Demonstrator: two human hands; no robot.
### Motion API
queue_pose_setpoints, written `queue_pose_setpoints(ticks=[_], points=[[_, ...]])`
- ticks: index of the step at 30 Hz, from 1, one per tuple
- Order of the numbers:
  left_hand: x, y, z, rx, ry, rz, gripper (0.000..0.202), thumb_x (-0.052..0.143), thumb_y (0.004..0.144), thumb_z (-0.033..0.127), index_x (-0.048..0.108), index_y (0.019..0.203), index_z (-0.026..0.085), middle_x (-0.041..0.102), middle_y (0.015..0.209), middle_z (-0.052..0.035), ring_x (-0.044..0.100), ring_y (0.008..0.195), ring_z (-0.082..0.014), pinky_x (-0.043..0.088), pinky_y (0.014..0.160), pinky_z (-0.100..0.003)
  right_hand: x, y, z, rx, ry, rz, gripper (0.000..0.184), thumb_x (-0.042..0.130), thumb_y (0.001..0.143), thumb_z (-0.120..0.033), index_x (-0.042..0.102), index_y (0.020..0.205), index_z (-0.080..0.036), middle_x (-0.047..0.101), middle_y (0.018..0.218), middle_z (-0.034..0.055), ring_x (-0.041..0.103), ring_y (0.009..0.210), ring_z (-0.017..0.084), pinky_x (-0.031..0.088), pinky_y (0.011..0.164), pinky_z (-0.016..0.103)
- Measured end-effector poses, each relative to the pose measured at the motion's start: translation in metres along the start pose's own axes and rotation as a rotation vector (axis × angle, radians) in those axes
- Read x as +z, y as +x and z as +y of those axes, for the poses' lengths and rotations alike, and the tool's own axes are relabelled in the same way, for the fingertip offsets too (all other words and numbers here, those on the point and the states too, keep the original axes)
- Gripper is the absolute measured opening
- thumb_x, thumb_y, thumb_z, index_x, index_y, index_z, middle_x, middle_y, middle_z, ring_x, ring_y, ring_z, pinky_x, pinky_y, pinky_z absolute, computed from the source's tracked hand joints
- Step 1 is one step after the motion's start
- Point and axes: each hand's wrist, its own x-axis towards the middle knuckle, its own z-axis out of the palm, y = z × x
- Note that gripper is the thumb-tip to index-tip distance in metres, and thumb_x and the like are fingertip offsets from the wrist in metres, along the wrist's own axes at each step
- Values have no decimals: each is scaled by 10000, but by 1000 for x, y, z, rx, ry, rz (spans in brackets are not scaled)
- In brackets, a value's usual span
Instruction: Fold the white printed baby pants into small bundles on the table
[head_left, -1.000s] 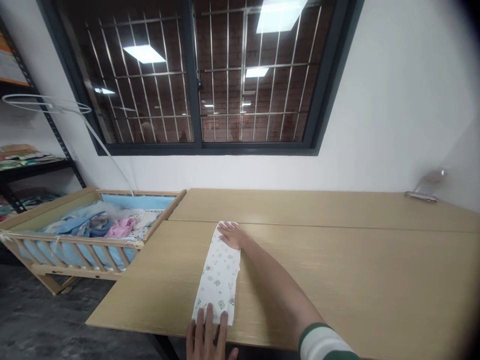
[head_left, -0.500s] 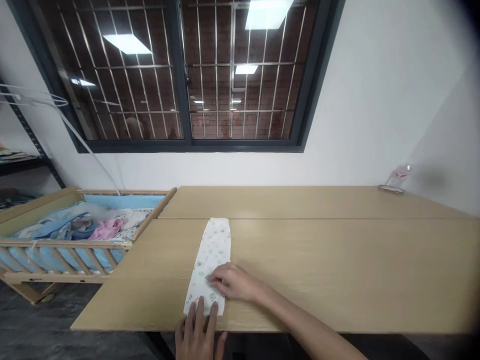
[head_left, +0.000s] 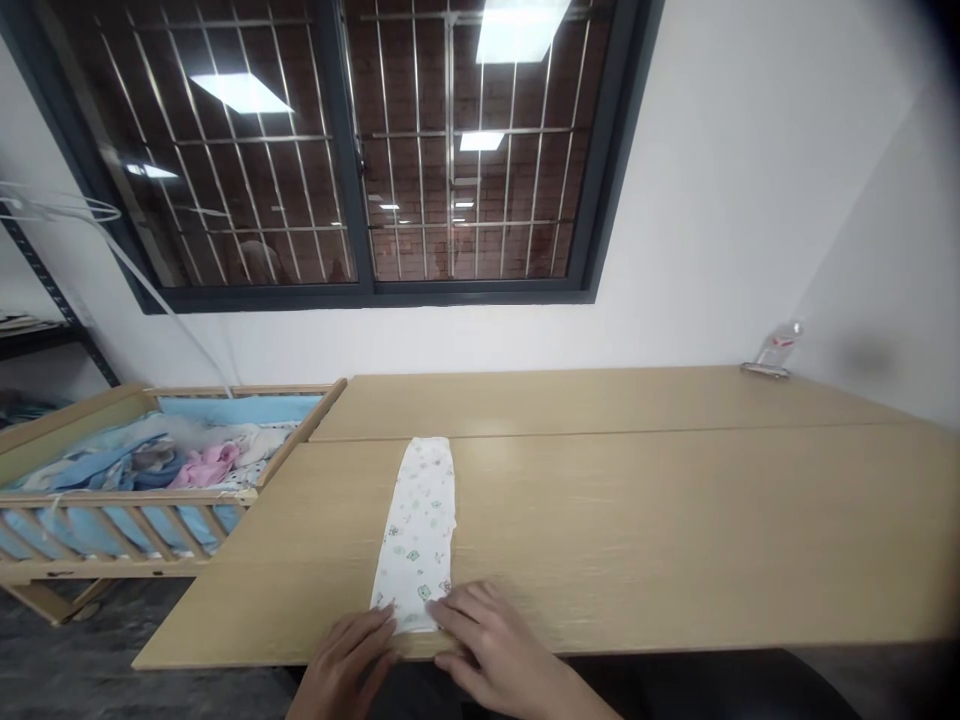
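Observation:
A long folded piece of white cloth (head_left: 417,525) with a small green print lies lengthwise on the wooden table, its narrower end pointing away from me. It looks like a folded baby garment, though its exact kind cannot be told. At its near left corner, my left hand (head_left: 346,655) touches the cloth with the fingertips, thumb held apart below. My right hand (head_left: 495,640) rests its fingers on the near right corner. Its thumb is also apart, close to the table's front edge. Neither hand shows cloth pinched between thumb and fingers.
The light wooden table (head_left: 637,520) has a seam across it and a front edge just under my hands. To the left stands a wooden crib (head_left: 135,497) holding blue and pink cloths (head_left: 206,465). A clear bottle-like object (head_left: 776,348) is at the far right, below the wall.
My right hand has moved from the cloth's middle right side down to its near right corner. My left hand has shifted left to the near left corner. The view has turned slightly.

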Motion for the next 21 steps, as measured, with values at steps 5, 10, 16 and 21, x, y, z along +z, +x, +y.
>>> queue_pose_setpoints(ticks=[5, 10, 16, 21], points=[[0, -4, 1, 63, 23, -11, 277, 506, 1028, 338, 695, 1221, 280, 784, 1103, -42, 747, 966, -170, 624, 834, -253, 13, -2, -4, 30, -95, 57, 261, 655, 942, -381, 652, 1175, -263, 677, 1080, 87, 614, 1013, 266, 505, 903, 405], [-10, -1, 7, 145, 21, -18, 358, 408, 1030, 148, 694, 1208, 267, 785, 1073, -28, 717, 909, -133, 581, 815, -216, 26, -14, -3, -9, -172, 128, 222, 598, 941, -173, 624, 1143, -262, 681, 1042, 78, 626, 941, 246, 521, 839, 380], [-24, 10, 22, 236, 111, -16, 393, 356, 1073, 394, 708, 1165, 243, 782, 977, -26, 690, 812, -150, 556, 786, -262, 27, -30, -5, -51, -205, 182, 248, 492, 952, -112, 621, 1114, -247, 684, 954, 94, 625, 828, 247, 538, 736, 385], [-42, 27, 26, 264, 62, -12, 468, 332, 1064, 490, 671, 1228, 212, 769, 971, -45, 671, 823, -166, 542, 820, -290, -4, -30, -18, 0, -47, 227, 281, 502, 992, -159, 596, 1217, -299, 694, 998, 84, 659, 883, 250, 567, 771, 388]])
